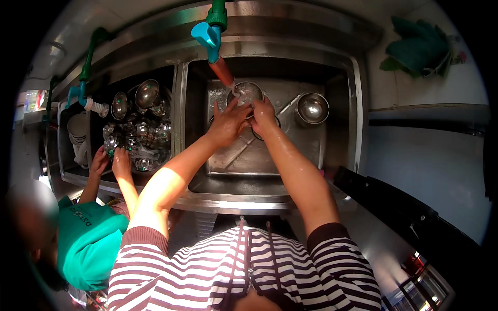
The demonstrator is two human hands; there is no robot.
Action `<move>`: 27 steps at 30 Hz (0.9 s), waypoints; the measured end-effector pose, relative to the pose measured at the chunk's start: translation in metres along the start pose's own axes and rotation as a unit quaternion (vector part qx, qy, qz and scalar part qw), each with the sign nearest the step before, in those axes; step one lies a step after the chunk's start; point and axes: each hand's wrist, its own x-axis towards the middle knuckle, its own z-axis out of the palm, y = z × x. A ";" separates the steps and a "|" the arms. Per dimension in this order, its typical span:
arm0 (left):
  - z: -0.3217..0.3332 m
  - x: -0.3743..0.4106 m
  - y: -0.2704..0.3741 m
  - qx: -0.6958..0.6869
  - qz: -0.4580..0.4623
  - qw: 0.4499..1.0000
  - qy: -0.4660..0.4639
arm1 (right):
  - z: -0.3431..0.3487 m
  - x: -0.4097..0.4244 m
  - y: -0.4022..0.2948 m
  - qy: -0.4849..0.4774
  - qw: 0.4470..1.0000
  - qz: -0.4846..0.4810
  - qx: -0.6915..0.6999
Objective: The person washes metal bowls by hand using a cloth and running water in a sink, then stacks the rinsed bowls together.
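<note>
Water runs from the red hose end of a tap (223, 72) into a round metal bowl (249, 93) in the right-hand sink basin. My right hand (263, 116) grips the bowl's near right rim. Spread over its near left side is my left hand (231, 121), fingers apart at the rim; whether it grips the bowl cannot be told. Beneath my hands, the edges of other round metal vessels show, partly hidden. A stack of metal bowls (312, 109) stands in the basin to the right, beside a thin light bar (290, 104).
In the left basin lie many metal bowls (147, 94), where a co-worker's hands (121, 163) hold one. White dishes (77, 126) are stacked at the far left. The steel sink rim (249, 203) runs before me. Green cloths or gloves (418, 46) lie at the upper right.
</note>
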 end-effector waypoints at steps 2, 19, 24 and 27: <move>-0.002 -0.006 -0.004 0.116 -0.067 0.986 0.100 | -0.001 -0.007 -0.010 -0.024 1.000 -0.013 0.013; -0.024 0.045 -0.030 -0.321 -0.195 0.909 0.180 | 0.025 -0.005 -0.012 0.027 0.797 -0.398 -0.453; 0.018 0.012 -0.041 -0.411 -0.290 0.858 0.101 | 0.023 -0.007 -0.029 0.024 0.769 -0.207 -0.604; 0.027 -0.018 -0.021 -0.283 -0.254 0.923 0.049 | 0.001 -0.019 -0.033 -0.005 0.676 -0.437 -0.593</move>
